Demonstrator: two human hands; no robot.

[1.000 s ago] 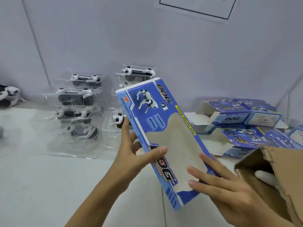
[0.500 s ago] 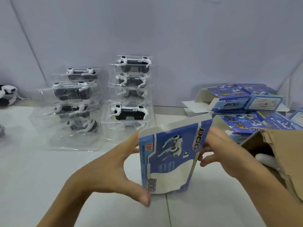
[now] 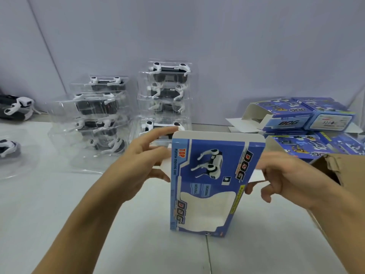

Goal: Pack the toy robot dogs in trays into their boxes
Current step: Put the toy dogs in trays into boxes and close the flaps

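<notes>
We stand a blue-and-white printed cardboard toy box [image 3: 215, 184] on end on the white tabletop [image 3: 59, 204], its window cut-out facing us and its top flap up. Our left hand [image 3: 138, 167] sits at the box's left edge with fingers spread and loosely curled against a white side flap, blurred, so we cannot tell how firmly it grips. Our right hand [image 3: 284, 178] is at the right edge, fingers curled, pinching the other white side flap. Behind stand two stacks of clear plastic trays holding black-and-white toy robot dogs [image 3: 167, 95], well apart from the box. To the right lie more blue printed boxes [image 3: 308, 119], and a brown corrugated carton [image 3: 333, 175] sits beside our right wrist.
</notes>
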